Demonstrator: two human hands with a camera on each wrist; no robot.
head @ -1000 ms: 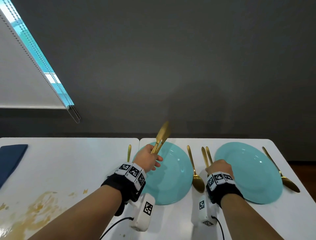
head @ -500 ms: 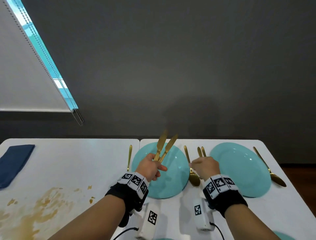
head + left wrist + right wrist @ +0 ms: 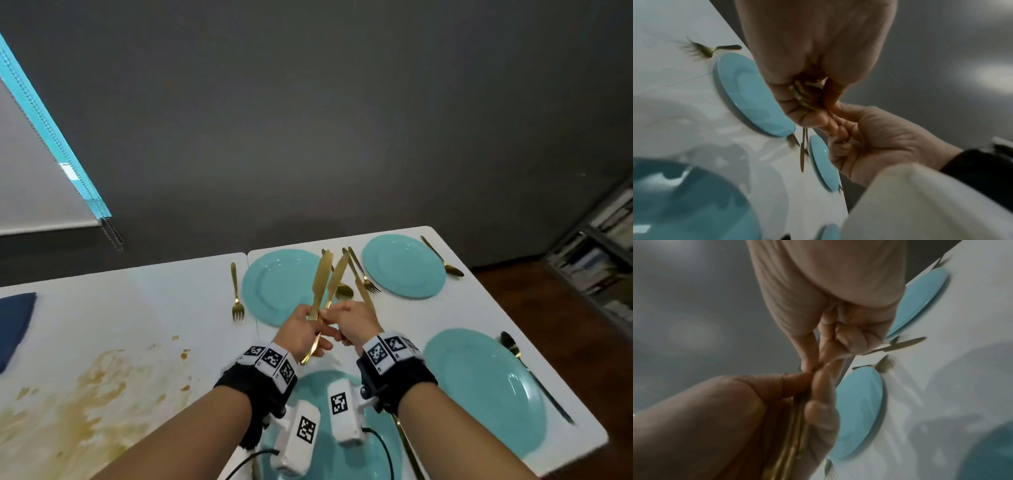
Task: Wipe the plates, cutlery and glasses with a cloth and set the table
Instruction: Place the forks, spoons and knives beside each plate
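Observation:
My left hand [image 3: 305, 329] grips two gold knives [image 3: 322, 277] by their handles, blades pointing up and away above the far left teal plate [image 3: 274, 291]. My right hand [image 3: 349, 320] meets it and pinches the right-hand knife [image 3: 338, 274] just above the left fist. The left wrist view shows the gold handles [image 3: 798, 95] inside the curled fingers. In the right wrist view the thumb and forefinger [image 3: 807, 365] close on a thin edge above the handles [image 3: 795, 434]. A blue cloth [image 3: 13, 322] lies at the far left of the table.
Three more teal plates: far right [image 3: 404, 265], near right [image 3: 486, 387], and one under my wrists [image 3: 325, 435]. A gold fork [image 3: 236, 291], a spoon [image 3: 344, 291], a knife [image 3: 363, 293] and another spoon [image 3: 442, 260] lie by the plates. A brown stain [image 3: 85, 394] covers the left table.
My right hand left the cutlery between the far plates and came left to pinch a knife held by my left hand. Both hands drew nearer; two near plates came into view.

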